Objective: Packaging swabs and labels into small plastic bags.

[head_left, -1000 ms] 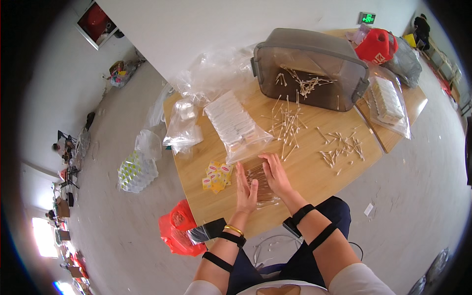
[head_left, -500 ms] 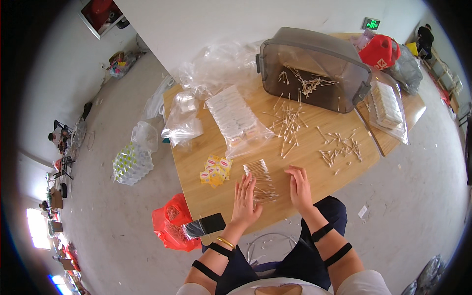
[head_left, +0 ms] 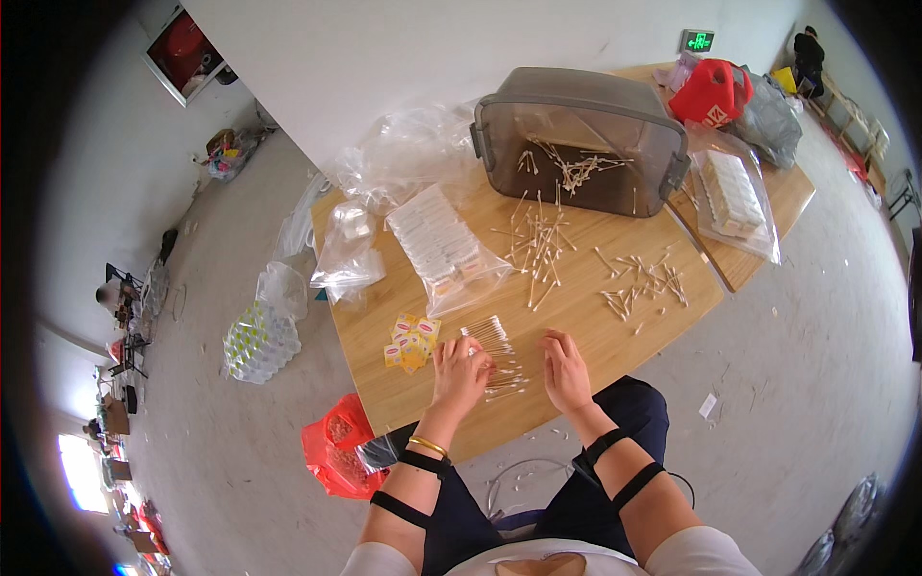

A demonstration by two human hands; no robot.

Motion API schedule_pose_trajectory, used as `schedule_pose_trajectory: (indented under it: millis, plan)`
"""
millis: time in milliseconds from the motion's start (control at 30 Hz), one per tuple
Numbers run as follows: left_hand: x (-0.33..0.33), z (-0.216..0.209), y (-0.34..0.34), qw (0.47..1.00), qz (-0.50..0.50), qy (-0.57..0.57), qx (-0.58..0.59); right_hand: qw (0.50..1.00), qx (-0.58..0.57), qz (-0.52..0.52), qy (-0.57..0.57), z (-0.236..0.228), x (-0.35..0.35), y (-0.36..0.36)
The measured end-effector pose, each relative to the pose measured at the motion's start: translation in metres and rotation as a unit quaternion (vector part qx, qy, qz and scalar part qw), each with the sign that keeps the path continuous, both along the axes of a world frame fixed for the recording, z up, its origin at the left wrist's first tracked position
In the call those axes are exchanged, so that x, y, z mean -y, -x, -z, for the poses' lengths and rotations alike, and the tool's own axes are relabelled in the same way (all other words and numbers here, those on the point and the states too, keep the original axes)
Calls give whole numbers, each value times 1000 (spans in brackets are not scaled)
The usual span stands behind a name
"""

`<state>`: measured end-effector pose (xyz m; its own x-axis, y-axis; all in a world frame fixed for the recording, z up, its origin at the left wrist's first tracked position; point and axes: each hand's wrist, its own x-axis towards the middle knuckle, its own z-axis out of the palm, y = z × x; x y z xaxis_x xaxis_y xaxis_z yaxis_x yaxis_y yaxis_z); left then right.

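A row of cotton swabs (head_left: 487, 331) lies side by side on the wooden table (head_left: 653, 350) in front of me. At its left edge is my left hand (head_left: 461, 376), its fingers bent and drawn together by the swab ends. Whatever is between those fingertips is too small to make out. My right hand (head_left: 565, 372) rests on its side just right of the row, fingers loosely curved, thumb apart, holding nothing. Small yellow-and-white labels (head_left: 413, 341) form a loose pile left of the row. Beyond it, a clear bag (head_left: 437, 240) holds packed swabs.
A grey translucent bin (head_left: 586, 106) lies on its side at the back, swabs spilling out. Loose swabs (head_left: 645, 283) are scattered to the right. Another packed bag (head_left: 735, 197) and a red jug (head_left: 711, 94) stand far right. A red bag (head_left: 336, 451) hangs by the left edge, near a phone (head_left: 389, 446).
The left hand's fingers, stretched out flat before, are now bent together at the swabs. The right hand stays beside the row. My view has shifted slightly, and my left forearm now covers much of the phone.
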<state>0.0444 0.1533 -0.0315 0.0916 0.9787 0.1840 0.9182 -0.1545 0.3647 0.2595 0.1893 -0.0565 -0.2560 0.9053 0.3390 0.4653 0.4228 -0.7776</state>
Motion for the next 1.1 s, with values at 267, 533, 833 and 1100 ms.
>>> schedule_pose_trajectory:
  millis: [267,533,833,1100]
  plan:
    - [-1,0,-17,999,-46,5,6,1000,11,2,-3,-2,1,1]
    - [56,22,-54,995,33,82,-37,1000,27,-1,-11,0,-1,0]
    - [51,25,-61,994,-9,87,-69,1000,24,-4,-8,-2,0,1]
    - [31,25,-52,990,-34,55,-122,1000,28,-5,0,-3,0,2]
